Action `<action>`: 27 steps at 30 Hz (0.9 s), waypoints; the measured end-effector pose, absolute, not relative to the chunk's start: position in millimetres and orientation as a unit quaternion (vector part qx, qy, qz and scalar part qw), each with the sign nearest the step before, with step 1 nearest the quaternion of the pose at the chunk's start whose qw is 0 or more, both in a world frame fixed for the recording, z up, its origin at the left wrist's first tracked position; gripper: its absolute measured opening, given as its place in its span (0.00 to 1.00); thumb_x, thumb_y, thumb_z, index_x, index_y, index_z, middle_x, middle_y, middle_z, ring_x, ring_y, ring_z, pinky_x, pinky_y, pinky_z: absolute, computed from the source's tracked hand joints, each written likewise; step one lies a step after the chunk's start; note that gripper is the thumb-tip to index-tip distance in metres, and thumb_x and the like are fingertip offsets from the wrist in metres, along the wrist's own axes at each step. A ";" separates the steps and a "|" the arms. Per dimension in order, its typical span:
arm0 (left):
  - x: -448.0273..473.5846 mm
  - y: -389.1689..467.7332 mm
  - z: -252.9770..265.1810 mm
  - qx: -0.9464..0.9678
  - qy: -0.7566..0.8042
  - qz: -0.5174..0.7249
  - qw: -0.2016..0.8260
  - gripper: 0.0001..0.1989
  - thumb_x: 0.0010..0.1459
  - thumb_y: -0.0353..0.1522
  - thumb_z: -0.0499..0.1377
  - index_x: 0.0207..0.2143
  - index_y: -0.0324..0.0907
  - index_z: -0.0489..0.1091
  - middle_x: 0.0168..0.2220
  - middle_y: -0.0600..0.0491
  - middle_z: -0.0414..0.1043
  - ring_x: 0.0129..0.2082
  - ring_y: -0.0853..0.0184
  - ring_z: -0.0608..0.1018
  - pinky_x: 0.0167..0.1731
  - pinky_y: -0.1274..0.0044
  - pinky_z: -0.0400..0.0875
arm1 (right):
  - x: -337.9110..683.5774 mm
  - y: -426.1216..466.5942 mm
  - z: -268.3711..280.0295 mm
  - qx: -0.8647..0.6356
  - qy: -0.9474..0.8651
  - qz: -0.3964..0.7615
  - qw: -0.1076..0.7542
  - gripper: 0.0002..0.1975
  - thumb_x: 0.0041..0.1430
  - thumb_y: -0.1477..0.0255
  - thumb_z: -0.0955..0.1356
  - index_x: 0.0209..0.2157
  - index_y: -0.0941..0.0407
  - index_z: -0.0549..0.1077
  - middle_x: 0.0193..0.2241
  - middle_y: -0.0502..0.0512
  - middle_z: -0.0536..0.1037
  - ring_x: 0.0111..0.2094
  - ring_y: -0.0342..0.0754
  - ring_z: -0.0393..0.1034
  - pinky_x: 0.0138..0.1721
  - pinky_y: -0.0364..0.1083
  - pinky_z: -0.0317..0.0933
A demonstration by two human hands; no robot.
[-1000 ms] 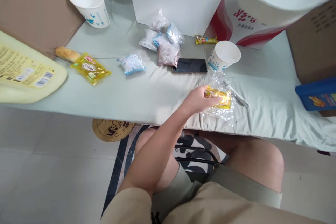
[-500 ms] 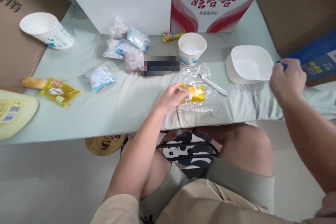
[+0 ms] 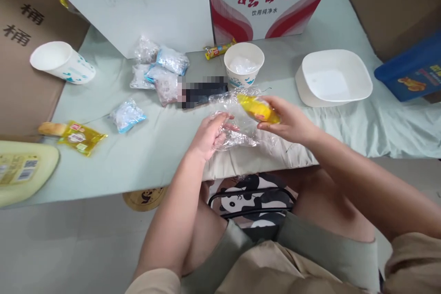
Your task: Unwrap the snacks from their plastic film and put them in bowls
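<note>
My right hand [image 3: 289, 119] is closed round one end of a yellow snack packet [image 3: 258, 109], raised over the table's front part. Its other end points up and left, towards a paper cup [image 3: 244, 66] with clear plastic inside. A crumpled clear plastic bag [image 3: 237, 137] lies below the packet. My left hand [image 3: 209, 135] grips that bag at its left side with bent fingers, some seen through the film. Of the white pen only a thin dark tip shows beyond my right hand.
A white bowl [image 3: 334, 78] and a blue package [image 3: 409, 71] stand to the right. Several wrapped packets [image 3: 160, 71] lie by the white carton [image 3: 138, 4]. A tipped paper cup [image 3: 65, 64], a bread roll [image 3: 52, 128] and a yellow packet [image 3: 82, 138] are at left.
My right hand has come left from the blue package and now holds the yellow packet. My left hand has let go of that packet and shifted left onto the plastic bag.
</note>
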State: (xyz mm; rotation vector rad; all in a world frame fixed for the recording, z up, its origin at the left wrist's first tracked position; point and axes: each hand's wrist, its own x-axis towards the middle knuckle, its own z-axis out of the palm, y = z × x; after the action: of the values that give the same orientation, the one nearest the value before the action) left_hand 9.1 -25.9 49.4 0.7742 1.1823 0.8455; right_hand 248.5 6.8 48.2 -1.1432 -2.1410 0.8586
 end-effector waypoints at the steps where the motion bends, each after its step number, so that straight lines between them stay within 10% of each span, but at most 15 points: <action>1: 7.8 -25.8 50.3 0.335 0.531 0.380 0.679 0.23 0.53 0.51 0.66 0.39 0.42 0.72 0.29 0.52 0.78 0.13 0.81 0.51 0.15 0.78 0.38 | 255.2 8.1 51.8 -0.431 -0.798 0.312 0.284 0.28 0.59 0.57 0.73 0.58 0.51 0.70 0.49 0.59 0.78 0.48 0.59 0.76 0.49 0.59 0.72; 9: 6.5 -27.2 56.7 0.323 0.545 0.378 0.675 0.16 0.56 0.43 0.64 0.37 0.40 0.72 0.27 0.52 0.77 0.13 0.82 0.52 0.14 0.81 0.39 | 341.3 33.7 83.6 -0.645 -0.706 0.023 0.289 0.31 0.61 0.50 0.70 0.59 0.54 0.72 0.48 0.65 0.72 0.54 0.63 0.68 0.58 0.66 0.65; 19: 7.2 -33.3 58.5 0.342 0.523 0.387 0.678 0.17 0.56 0.45 0.62 0.38 0.40 0.69 0.28 0.52 0.77 0.12 0.82 0.51 0.14 0.81 0.39 | 390.7 9.4 76.9 -0.828 -0.542 0.040 0.140 0.33 0.61 0.65 0.68 0.67 0.56 0.65 0.63 0.74 0.63 0.69 0.72 0.56 0.66 0.68 0.55; 27: 7.1 -31.0 53.2 0.350 0.516 0.378 0.684 0.18 0.56 0.45 0.62 0.39 0.41 0.70 0.28 0.52 0.77 0.13 0.81 0.51 0.14 0.81 0.40 | 400.9 32.3 19.6 -0.772 -0.609 0.080 0.165 0.32 0.56 0.64 0.69 0.61 0.61 0.70 0.42 0.71 0.76 0.55 0.77 0.70 0.55 0.72 0.63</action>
State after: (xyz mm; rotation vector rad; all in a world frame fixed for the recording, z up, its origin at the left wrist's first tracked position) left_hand 7.1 -31.0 53.2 0.7835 1.1570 0.8466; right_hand 400.9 32.3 19.6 -2.1986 -1.7354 0.2291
